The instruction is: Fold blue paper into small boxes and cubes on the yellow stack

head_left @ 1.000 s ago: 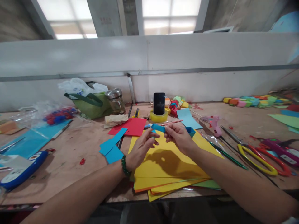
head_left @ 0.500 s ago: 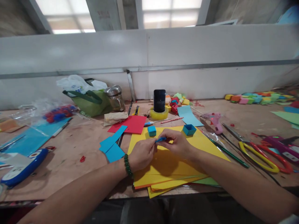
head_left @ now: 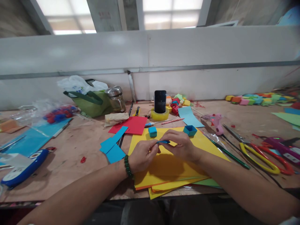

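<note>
L hand & R hand meet over the yellow paper stack, both pinching a small blue paper strip betw. thumb & fingertips; strip is held just above the top sheet, roughly level. L wrist has a green bead bracelet. Just beyond the hands, on the yellow sheet: small closed blue paper cube at L, open blue paper box at R, well apart. L of the stack, blue paper pieces; behind those, a red sheet. Farther back, phone upright in a yellow tape roll. R side of the wooden table: pink glue gun, yellow-handled scissors.
</note>
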A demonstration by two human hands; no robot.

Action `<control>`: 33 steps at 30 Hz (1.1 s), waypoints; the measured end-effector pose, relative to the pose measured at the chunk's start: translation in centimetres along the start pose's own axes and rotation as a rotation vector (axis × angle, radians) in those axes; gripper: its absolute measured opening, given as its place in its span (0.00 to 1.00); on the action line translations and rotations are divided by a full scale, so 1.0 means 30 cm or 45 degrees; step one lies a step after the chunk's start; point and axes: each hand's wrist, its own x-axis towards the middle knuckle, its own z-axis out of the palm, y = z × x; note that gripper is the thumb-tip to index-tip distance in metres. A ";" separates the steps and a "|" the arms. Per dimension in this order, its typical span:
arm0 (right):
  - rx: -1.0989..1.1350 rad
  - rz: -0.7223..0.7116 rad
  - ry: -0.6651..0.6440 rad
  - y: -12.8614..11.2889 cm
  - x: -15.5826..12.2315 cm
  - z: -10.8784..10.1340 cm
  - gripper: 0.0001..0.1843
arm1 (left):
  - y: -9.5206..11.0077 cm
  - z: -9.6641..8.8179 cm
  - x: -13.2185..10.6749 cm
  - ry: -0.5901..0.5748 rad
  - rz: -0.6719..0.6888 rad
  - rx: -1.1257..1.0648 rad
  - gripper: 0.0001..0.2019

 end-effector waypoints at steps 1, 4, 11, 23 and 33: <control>0.018 0.010 -0.004 0.003 0.002 -0.002 0.05 | 0.000 0.001 0.001 -0.015 -0.004 -0.057 0.16; 0.090 0.076 -0.024 0.009 0.008 -0.009 0.05 | -0.001 0.006 0.005 -0.033 -0.024 -0.208 0.17; -0.051 -0.030 0.053 0.006 0.001 -0.003 0.03 | -0.006 0.024 0.017 0.097 -0.086 -0.432 0.16; -0.651 -0.535 -0.080 -0.031 0.006 -0.006 0.09 | 0.019 0.025 0.009 0.227 -0.257 -0.595 0.21; -0.451 -0.271 -0.103 -0.019 -0.001 0.001 0.12 | -0.012 0.030 0.015 0.236 -0.035 -0.458 0.17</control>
